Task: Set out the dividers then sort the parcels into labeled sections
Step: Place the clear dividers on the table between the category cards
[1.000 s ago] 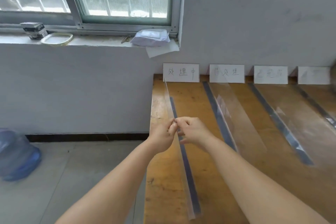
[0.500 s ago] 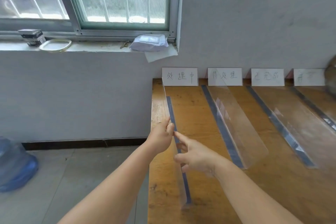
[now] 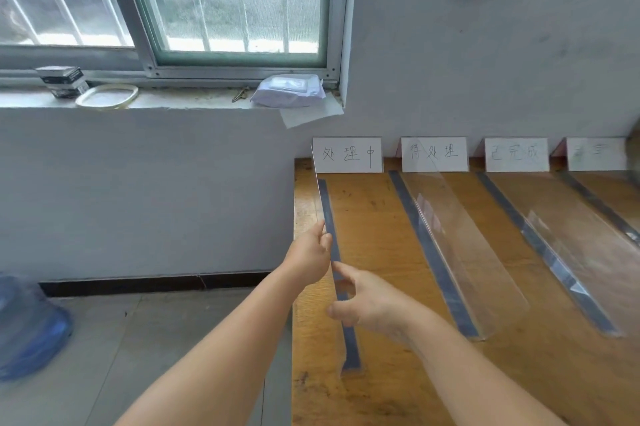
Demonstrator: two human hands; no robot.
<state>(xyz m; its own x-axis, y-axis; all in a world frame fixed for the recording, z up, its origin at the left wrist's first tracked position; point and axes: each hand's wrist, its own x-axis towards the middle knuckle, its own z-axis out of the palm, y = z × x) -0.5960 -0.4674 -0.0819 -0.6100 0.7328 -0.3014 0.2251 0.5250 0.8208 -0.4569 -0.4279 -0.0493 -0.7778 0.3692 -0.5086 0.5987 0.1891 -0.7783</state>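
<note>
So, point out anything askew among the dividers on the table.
The second clear divider leans markedly to the right instead of standing upright on its tape strip. The leftmost divider, held by both hands, stands roughly vertical. Nothing looks spilled or broken.

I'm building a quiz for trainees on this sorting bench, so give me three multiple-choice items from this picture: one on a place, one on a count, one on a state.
1. Where does the wrapped white packet lie?
A. on the windowsill
B. on the wooden table
C. on the floor

2. How many white label cards stand against the wall at the back of the table?
A. two
B. four
C. six

3. What is the left hand doing?
A. hanging idle
B. pinching the upright clear divider
C. pressing flat on the table

Answers:
1. A: the packet rests on the windowsill by the window frame, well above the wooden table.
2. B: four label cards line the wall in a row.
3. B: thumb and fingers close on the edge of the leftmost clear divider, with the right hand just nearer on the same divider.
</note>
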